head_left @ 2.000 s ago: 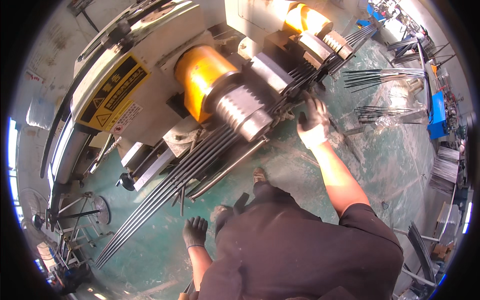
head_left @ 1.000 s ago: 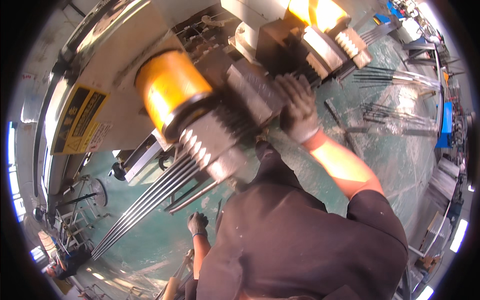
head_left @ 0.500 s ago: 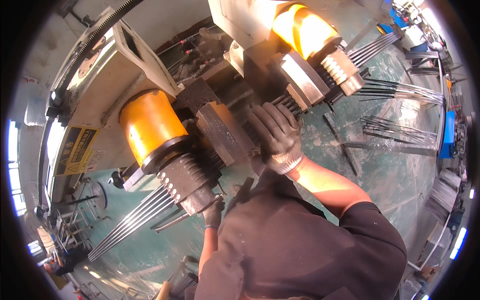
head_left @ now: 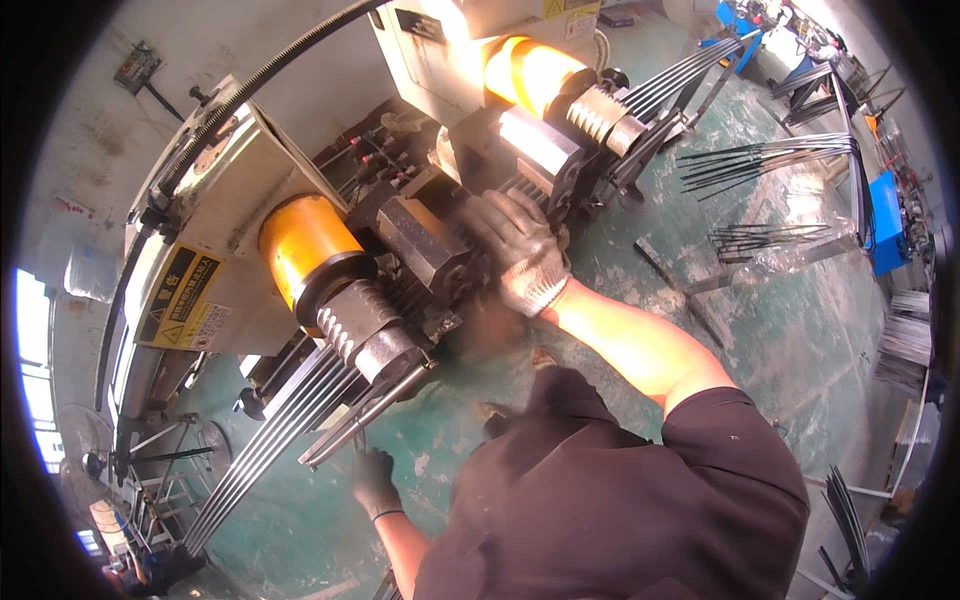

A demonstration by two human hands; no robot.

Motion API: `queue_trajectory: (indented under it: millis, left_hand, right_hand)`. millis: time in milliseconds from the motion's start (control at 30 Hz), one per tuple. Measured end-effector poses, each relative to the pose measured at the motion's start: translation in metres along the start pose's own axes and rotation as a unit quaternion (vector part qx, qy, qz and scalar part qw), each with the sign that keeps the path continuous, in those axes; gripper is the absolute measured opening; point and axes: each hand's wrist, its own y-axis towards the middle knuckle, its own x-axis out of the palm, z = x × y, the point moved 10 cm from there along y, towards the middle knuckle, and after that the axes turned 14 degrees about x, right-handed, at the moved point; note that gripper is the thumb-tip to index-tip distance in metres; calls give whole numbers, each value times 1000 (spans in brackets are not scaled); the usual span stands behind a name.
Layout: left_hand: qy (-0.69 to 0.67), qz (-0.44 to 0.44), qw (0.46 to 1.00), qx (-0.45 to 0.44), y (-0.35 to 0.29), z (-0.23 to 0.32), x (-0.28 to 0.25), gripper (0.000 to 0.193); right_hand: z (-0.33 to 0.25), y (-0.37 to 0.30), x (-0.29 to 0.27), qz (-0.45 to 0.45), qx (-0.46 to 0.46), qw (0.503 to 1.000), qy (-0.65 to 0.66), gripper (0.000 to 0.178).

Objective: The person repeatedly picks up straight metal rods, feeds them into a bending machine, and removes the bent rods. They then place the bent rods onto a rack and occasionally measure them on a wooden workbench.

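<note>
two gloved hands here. right hand (head_left: 520, 250) lies spread flat on the dark clamp block (head_left: 425, 240) between two orange drums (head_left: 300, 245), not gripping. left hand (head_left: 375, 480) is low by the rod bundle (head_left: 270, 450), fingers curled near one rod end; can't tell if it's gripping. rod count is too blurry.

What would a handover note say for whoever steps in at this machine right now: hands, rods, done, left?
Right hand: in a grey knit glove, pressed on the dark metal clamp block between the two orange cylindrical rollers.
Left hand: in a dark glove, at the low end of a thin grey steel rod; grip unclear.
Bundle of long steel rods runs through the machine and out both ends.
Done: rods are loaded.
Left: I can't tell whether the clamp is fully set; check it.
</note>
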Motion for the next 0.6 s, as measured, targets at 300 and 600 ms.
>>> queue_trajectory:
  millis: [300,600]
  left_hand:
    - [-41,169,946,273,-27,181,143,48]
    - [-29,272,915,295,38,239,160,25]
  right_hand:
    - [104,33,-163,249,-31,967,43,10]
    - [420,137,-71,-74,-11,925,-372,44]
